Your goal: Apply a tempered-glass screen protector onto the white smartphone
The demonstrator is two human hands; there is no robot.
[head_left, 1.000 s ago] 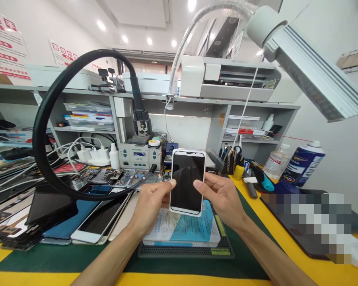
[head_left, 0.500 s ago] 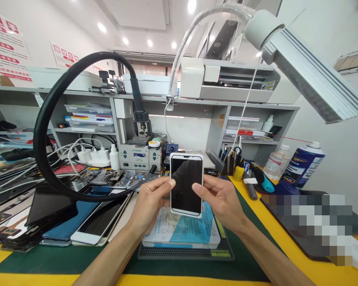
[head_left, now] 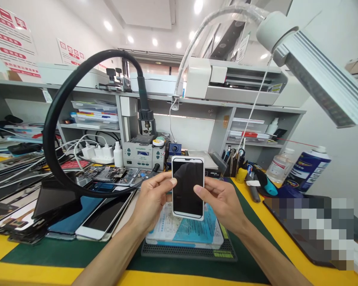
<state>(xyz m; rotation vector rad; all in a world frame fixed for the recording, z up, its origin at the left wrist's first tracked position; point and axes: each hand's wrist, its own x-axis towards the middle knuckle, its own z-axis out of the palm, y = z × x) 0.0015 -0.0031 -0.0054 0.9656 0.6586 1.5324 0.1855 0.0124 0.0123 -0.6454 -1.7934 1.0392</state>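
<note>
A white-framed smartphone with a dark screen is held upright between both hands, its front facing me. My left hand grips its left edge, thumb resting on the rim. From the other side my right hand closes on it, the thumb lying over the right edge of the screen. Fingers behind the phone are hidden. Just beneath it lies a blue and white box on a dark perforated mat.
Several phones and screens lie at the left. A hot air station stands behind, its black hose looping forward. At right are a spray can, a clear bottle and a dark tablet-like slab. A lamp hangs overhead.
The view has shifted slightly, so the surroundings sit a little further right. Both hands keep the same hold on the smartphone.
</note>
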